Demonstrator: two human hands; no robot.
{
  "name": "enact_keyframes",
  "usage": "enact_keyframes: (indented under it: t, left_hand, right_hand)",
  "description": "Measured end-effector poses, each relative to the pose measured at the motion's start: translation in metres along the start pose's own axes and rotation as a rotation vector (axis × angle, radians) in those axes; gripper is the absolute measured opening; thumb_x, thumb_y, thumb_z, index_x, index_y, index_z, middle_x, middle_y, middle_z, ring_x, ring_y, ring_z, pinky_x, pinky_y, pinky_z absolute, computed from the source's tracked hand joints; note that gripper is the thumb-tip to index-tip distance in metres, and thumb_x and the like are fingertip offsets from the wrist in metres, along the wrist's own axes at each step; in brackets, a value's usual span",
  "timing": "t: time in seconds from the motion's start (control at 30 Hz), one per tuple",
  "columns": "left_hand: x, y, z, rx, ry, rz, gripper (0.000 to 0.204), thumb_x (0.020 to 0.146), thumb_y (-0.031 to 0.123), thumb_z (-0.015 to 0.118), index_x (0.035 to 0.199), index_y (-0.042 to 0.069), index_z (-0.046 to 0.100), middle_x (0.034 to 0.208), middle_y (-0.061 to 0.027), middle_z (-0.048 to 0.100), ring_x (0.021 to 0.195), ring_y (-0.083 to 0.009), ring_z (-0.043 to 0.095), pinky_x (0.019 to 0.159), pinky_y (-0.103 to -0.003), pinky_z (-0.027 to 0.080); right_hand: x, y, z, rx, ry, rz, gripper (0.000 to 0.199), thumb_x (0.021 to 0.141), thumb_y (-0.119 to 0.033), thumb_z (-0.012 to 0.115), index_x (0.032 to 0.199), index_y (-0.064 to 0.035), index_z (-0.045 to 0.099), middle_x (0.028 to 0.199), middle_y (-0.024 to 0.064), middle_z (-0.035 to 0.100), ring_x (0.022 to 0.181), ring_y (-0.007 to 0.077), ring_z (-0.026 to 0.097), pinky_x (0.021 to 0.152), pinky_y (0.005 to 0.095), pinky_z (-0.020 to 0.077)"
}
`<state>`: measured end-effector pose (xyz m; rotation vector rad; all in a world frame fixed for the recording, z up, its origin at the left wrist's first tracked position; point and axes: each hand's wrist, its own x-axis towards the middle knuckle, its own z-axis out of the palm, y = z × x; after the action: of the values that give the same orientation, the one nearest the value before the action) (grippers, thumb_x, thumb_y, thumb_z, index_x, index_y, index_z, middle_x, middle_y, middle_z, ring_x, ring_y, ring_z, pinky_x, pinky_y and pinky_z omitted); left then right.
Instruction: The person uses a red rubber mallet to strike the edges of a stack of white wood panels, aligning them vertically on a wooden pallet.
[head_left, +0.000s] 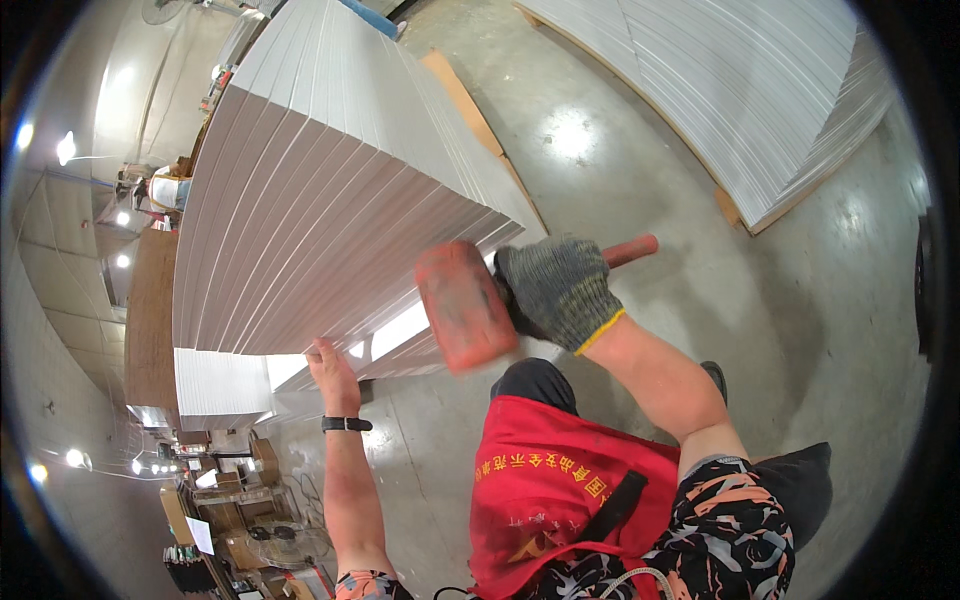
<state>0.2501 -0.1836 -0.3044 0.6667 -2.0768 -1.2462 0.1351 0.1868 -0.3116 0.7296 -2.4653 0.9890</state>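
Floor [600, 195], grey and glossy, runs beneath everything, with lamp glare near the top. Tall stack of white boards [300, 220] takes up the left centre, edges fanned toward the camera by the bend of the lens. Second stack [720, 80], also pale boards, upper right, well apart from the first, on a wooden base. Brown block [150, 310] just left of the near stack; contents unclear. Boxes [265, 460] and other clutter at lower left, too small to sort out.

Wearer: red apron [560, 480] with yellow lettering, patterned short sleeves, dark trousers.

Mallet [465, 305] in front of the near stack's lower right part: blocky red head, worn and dark-smudged, red handle. Head overlaps the boards in view; cannot tell if it touches them.

Right hand [560, 285], in a grey knit glove with yellow cuff, has its fingers closed round the mallet's handle; handle end sticks out beyond it, to the right. Left hand [335, 375], bare, raised at the near stack's lower edge, fingertips up against the boards; cannot tell how far the fingers open or whether they grip. Black-strapped watch [346, 424] on the left wrist.
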Motion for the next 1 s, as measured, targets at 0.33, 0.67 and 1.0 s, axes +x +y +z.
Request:
enact_keyframes:
  t: [0.33, 0.67, 1.0]
  left_hand:
    - [0.002, -0.002, -0.005, -0.099, -0.057, -0.049, 0.045, 0.099, 0.044, 0.046, 0.116, 0.002, 0.043, 0.111, -0.0041, 0.051, 0.1, -0.0117, 0.046, 0.09, -0.026, 0.039]
    - [-0.002, 0.003, -0.001, 0.074, 0.003, -0.02, 0.05, 0.098, 0.048, 0.044, 0.11, -0.001, 0.046, 0.097, -0.004, 0.052, 0.088, -0.0111, 0.045, 0.081, -0.025, 0.039]
    - [0.0, 0.003, -0.002, 0.067, -0.044, 0.004, 0.054, 0.095, 0.054, 0.047, 0.106, 0.001, 0.047, 0.093, -0.0014, 0.048, 0.081, -0.0089, 0.04, 0.073, -0.023, 0.038]
  right_hand:
    - [-0.001, 0.007, 0.001, -0.02, -0.032, -0.021, 0.02, 0.066, -0.034, 0.066, 0.065, -0.0134, 0.064, 0.056, 0.0113, 0.061, 0.052, 0.0273, 0.062, 0.054, 0.0417, 0.0471]
    - [-0.001, 0.005, 0.0, -0.023, 0.016, -0.089, 0.017, 0.067, -0.03, 0.066, 0.065, -0.0148, 0.059, 0.054, 0.0092, 0.058, 0.051, 0.027, 0.061, 0.05, 0.0421, 0.0444]
    - [0.005, -0.002, 0.009, 0.001, -0.032, -0.041, 0.021, 0.065, -0.031, 0.067, 0.066, -0.0125, 0.058, 0.054, 0.0098, 0.058, 0.051, 0.0277, 0.06, 0.05, 0.0418, 0.0441]
